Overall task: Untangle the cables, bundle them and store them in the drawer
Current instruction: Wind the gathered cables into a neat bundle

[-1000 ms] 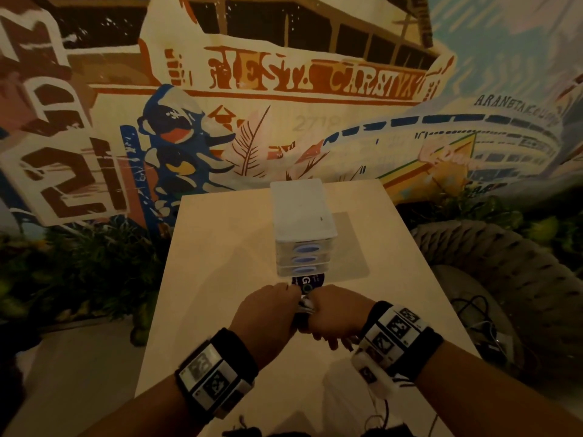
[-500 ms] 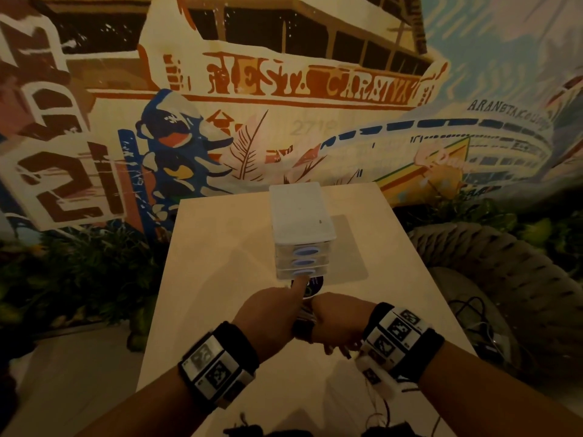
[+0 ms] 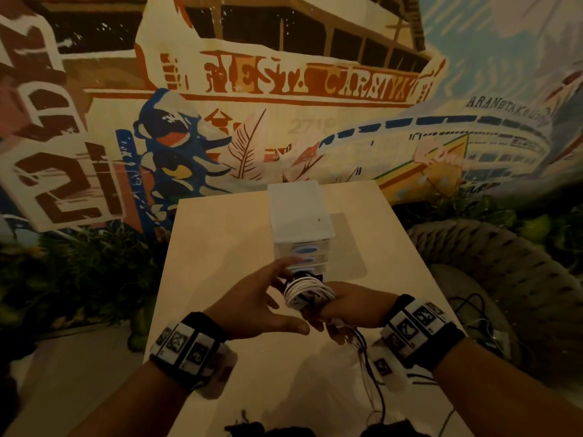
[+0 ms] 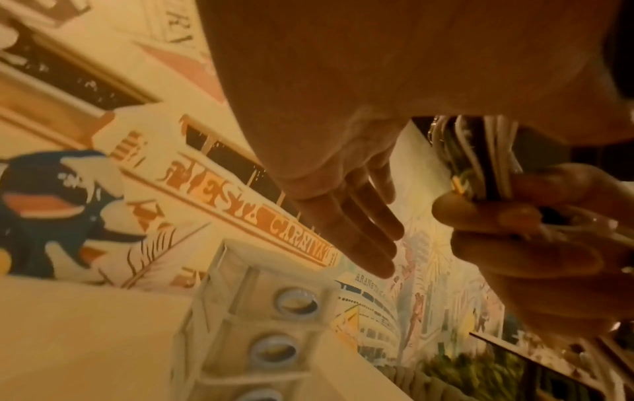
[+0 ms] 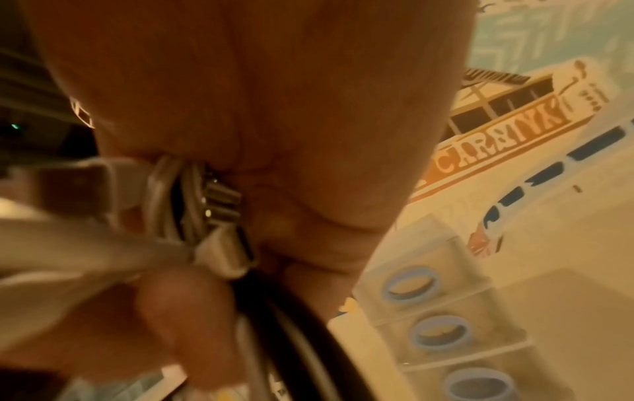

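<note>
My right hand [image 3: 334,305] grips a coiled bundle of white and black cables [image 3: 304,290] just in front of the small white drawer unit [image 3: 299,216]. Thin dark cable ends [image 3: 362,345] hang from that fist. The right wrist view shows white cables and plugs [image 5: 213,217] pressed under my curled fingers. My left hand [image 3: 271,298] is open beside the bundle, its straight fingers stretched toward the unit's lowest drawers; the left wrist view shows those fingers [image 4: 356,225] holding nothing. The unit has three drawers with blue ring handles [image 4: 296,301], all closed.
The drawer unit stands on a pale wooden table [image 3: 220,263] against a painted mural wall. More dark cables [image 3: 378,427] lie at the table's near edge. A woven round chair [image 3: 492,279] with cables on its seat stands to the right; plants [image 3: 79,272] fill the left.
My left hand has let go of the bundle and spread open, moving left and forward. The right hand has turned, so the coiled white cable now shows on top.
</note>
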`<move>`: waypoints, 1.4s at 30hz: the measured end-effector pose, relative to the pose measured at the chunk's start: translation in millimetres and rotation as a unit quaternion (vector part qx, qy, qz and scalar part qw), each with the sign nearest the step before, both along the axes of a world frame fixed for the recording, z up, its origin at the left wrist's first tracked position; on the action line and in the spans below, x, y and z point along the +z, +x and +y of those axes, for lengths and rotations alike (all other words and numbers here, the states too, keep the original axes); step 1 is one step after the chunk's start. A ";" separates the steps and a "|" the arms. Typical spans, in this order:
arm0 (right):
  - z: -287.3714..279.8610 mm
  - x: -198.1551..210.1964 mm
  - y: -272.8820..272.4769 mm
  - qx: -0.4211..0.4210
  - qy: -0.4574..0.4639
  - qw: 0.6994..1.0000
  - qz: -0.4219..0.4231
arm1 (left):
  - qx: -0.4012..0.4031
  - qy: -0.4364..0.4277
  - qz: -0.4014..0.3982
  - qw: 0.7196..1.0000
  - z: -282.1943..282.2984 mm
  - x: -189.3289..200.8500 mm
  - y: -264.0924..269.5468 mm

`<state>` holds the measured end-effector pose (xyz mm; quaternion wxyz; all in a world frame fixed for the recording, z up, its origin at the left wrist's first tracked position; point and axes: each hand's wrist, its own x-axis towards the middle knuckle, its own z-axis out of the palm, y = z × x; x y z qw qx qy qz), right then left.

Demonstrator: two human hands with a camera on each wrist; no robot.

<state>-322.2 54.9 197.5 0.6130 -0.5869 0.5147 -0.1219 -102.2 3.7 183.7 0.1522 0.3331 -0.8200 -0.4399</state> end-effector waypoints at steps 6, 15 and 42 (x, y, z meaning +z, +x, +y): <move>1.2 11.3 15.8 0.060 -0.013 0.998 0.003 | -0.043 0.179 0.180 0.966 15.5 -1.1 -18.2; 4.4 30.5 26.5 0.036 -0.081 0.993 -0.082 | 0.005 0.176 0.316 0.932 16.3 24.2 -25.7; 9.3 -17.8 4.8 0.036 0.047 0.998 0.026 | 0.005 -0.113 -0.021 0.993 14.8 4.7 -24.3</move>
